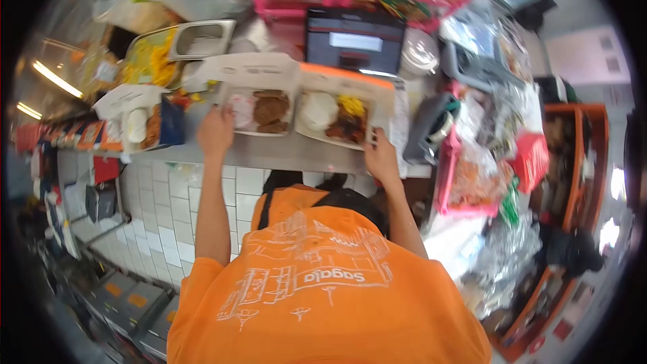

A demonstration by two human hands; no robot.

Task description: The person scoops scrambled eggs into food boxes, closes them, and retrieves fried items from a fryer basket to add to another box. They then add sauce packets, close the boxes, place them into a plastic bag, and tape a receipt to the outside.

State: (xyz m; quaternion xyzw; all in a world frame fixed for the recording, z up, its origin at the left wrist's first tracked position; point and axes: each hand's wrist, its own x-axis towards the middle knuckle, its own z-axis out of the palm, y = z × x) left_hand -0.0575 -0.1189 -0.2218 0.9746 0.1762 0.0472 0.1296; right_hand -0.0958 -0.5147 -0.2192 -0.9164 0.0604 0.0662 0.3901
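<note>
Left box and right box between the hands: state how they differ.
The left box holds brown food and a white-and-pink item; the right box holds a white mound, yellow food and dark food. The right box's lid shows an orange edge; the left box's lid shows none. Both stand open on the counter.

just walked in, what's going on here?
A person at the counter has the left hand at the outer edge of the left food box and the right hand at that of the right food box. Both boxes stand open side by side, food inside. A third open box sits farther left.
</note>
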